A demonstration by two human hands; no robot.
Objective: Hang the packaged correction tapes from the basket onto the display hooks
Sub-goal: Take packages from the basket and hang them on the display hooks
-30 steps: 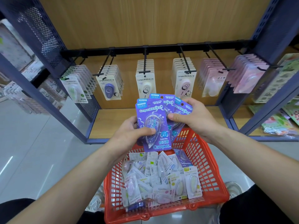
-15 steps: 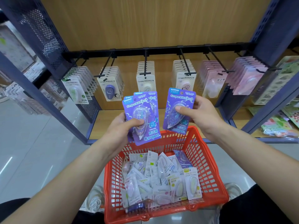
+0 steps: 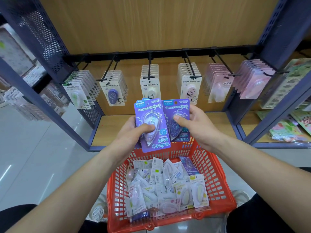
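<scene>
My left hand [image 3: 133, 134] grips a small stack of purple packaged correction tapes [image 3: 152, 126], thumb pressed on the front blister. My right hand [image 3: 195, 126] pinches a single purple pack [image 3: 176, 111] beside that stack, thumb on its front. Both are held above the far rim of the red basket [image 3: 217, 185], which holds several pale packs [image 3: 166, 184] in a loose heap. Behind, a black rail carries display hooks [image 3: 149, 68] loaded with hanging packs in green, blue, cream and pink.
Dark blue perforated shelf uprights [image 3: 42, 39] flank the wooden bay. A wooden shelf base [image 3: 116, 126] lies under the hooks. More stationery fills the neighbouring shelf at right [image 3: 292, 105]. Grey tiled floor stretches at left. My knees and shoes frame the basket.
My right hand pulled one purple pack off the stack and now holds it upright next to the left hand's stack. Both hands have risen slightly toward the hooks.
</scene>
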